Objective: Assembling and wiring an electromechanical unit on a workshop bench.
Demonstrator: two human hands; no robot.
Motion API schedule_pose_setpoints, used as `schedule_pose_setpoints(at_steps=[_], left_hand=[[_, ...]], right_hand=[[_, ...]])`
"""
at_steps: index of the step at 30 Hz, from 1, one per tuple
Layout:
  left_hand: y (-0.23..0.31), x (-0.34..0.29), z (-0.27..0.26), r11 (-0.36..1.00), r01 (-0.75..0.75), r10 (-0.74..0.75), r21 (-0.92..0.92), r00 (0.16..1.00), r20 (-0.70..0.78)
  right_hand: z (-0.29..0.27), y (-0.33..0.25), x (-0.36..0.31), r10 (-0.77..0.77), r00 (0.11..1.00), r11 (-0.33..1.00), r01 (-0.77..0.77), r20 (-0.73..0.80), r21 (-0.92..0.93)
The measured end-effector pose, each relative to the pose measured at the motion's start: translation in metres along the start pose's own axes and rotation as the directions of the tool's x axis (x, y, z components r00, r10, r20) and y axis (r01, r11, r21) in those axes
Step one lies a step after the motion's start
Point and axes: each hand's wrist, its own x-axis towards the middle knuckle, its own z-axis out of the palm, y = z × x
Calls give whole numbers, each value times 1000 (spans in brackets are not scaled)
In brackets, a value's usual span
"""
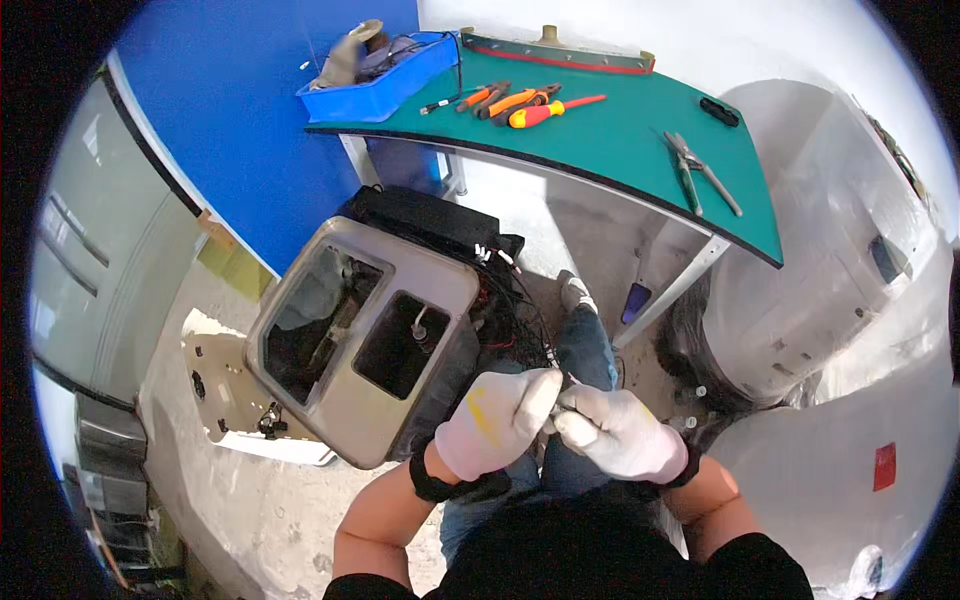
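Note:
My left hand (502,420), in a white glove with a yellow mark, is closed with thumb and fingers pinched together above my lap. Touching or nearly touching it, my right hand (620,430), gloved in white too, is pinched shut. Whatever lies between the fingertips is too small and too covered to name. Just left of my hands stands a grey-beige housing (395,270) with two dark openings. A bundle of thin dark cables (525,300) with white connectors hangs at its right side, running down toward my hands.
Ahead is a green-topped table (600,140) bearing orange-handled pliers (520,100), a red-and-yellow screwdriver (545,112), snips (700,175) and a blue bin (375,95). Large plastic-wrapped shells (800,230) stand at right. A pale panel (235,390) lies on the floor at left.

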Motion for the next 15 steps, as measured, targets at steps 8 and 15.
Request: schedule_pose_setpoints(at_steps=[8,15], left_hand=[[11,-4,-22,747,625,-522,-228,763,382],[15,-14,-4,986,132,-132,-100,991,6]], right_hand=[[0,-9,0,-213,968,911,148,-130,-384],[2,-8,-8,-123,991,956,102,-59,-275]])
